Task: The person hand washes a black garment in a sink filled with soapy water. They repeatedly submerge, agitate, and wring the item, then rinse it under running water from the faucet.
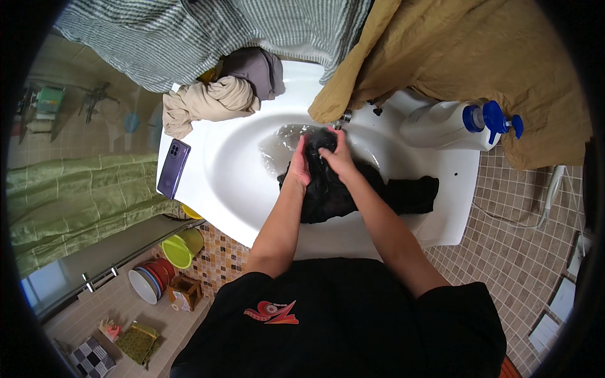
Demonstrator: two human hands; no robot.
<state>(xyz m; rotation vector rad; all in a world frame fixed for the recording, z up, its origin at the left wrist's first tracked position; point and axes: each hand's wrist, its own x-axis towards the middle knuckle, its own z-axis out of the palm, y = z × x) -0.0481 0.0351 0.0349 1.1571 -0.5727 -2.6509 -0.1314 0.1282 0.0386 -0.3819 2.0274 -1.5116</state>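
A wet black garment [331, 201] lies in a white oval washbasin [231, 189], with water pooled around its far end and one part draped over the right rim. Both hands are at the garment's bunched far end, just below the metal faucet [343, 118]. My left hand [299, 163] rests flat along the left side of the bunched cloth. My right hand [338, 156] grips the same cloth from the right, thumb on top. Brown cloth hangs down over part of the faucet.
A purple smartphone [174, 169] lies on the left counter edge, near a beige cloth [212, 101] and a grey cloth [257, 71]. A large white pump bottle [439, 125] stands at the right. Striped fabric [198, 38] and brown fabric [449, 52] hang beyond the basin.
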